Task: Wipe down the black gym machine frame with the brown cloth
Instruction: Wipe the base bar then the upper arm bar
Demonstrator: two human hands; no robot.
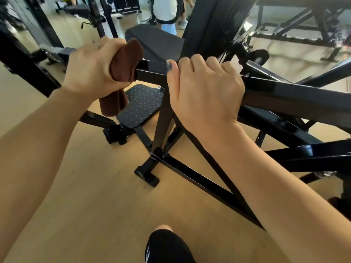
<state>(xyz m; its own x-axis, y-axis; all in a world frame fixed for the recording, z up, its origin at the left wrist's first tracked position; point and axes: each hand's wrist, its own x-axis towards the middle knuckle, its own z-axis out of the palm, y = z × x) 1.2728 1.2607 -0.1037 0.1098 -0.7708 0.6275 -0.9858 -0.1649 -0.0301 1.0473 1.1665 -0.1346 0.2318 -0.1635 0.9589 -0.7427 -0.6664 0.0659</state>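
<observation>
Cloth (123, 73) and bar met at the left end of the rail: the brown cloth was folded over the near-horizontal beam (275, 92) of the black gym machine frame, with the left hand (91, 71) closed around it, so that hand's grip was full of cloth and pressed onto the metal. The beam's long axis ran from that hand rightward and slightly down across the view, and the unwiped length lay to the right of the cloth. The right hand (205, 90) sat just beside it on the same beam, fingers curled over the top and thumb along the near face, its grip closed on bare metal (a bracing hold, I judged, not a wiping one). Only a short stretch of beam showed between the two hands, so any stroke rightward would soon call for the right hand to give way. A loose tail of the cloth hung below the left hand, above the checker-plate footplate (140, 105). It looked thick, soft and dry, a dull reddish brown; the frame's paint was glossy, catching pale reflections along its edges.
</observation>
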